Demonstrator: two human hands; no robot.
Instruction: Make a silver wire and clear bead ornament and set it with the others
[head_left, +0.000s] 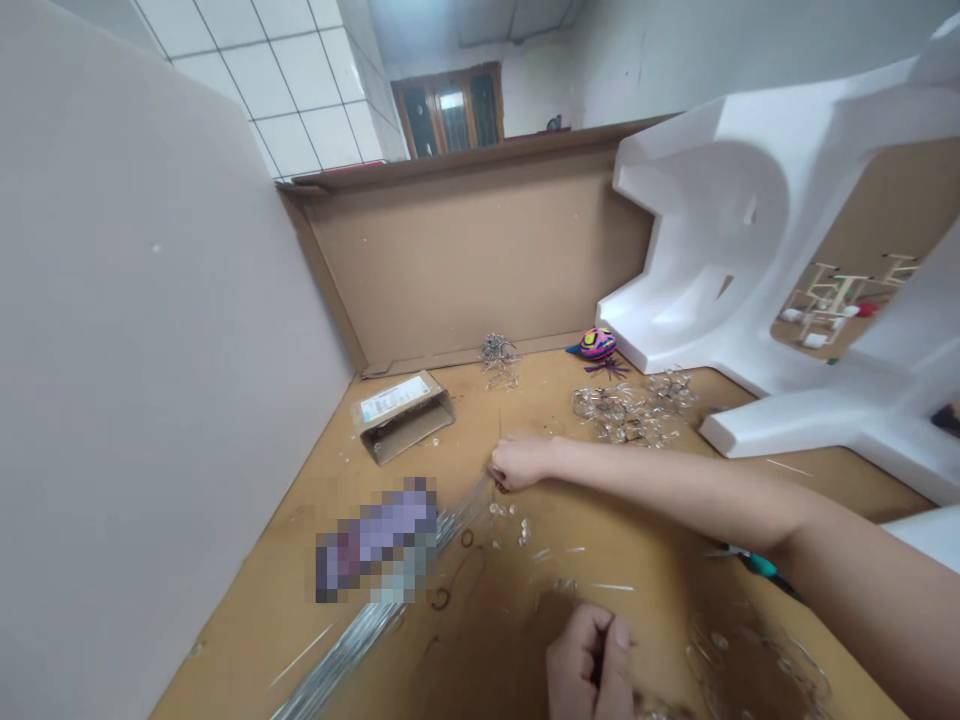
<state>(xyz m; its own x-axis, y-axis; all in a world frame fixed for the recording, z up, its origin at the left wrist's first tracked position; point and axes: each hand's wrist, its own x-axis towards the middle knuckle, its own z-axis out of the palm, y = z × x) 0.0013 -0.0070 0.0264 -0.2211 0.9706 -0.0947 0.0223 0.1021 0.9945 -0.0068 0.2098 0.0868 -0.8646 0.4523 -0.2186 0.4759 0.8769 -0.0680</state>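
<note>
My right hand (519, 464) reaches across the board from the right, fingers closed at the upper end of a bundle of thin metal wires (352, 645). Whether any wire sits between its fingers is hidden. Close to the bottom edge, my left hand (591, 668) is closed, thumb pressed against the curled fingers; anything pinched there cannot be made out. Between the hands lie small clear round pieces (523, 530) and loose short wires (613, 587). A dark wire ring (440, 599) lies to their left.
An open cardboard box (405, 420) lies on its side at left. Heaps of bent wire pieces (630, 410) and a colourful ball-like object (598, 344) lie farther back. Green-handled pliers (761, 565) rest under my right forearm. White moulded foam (697, 220) stands at right, a cardboard wall (480, 250) behind.
</note>
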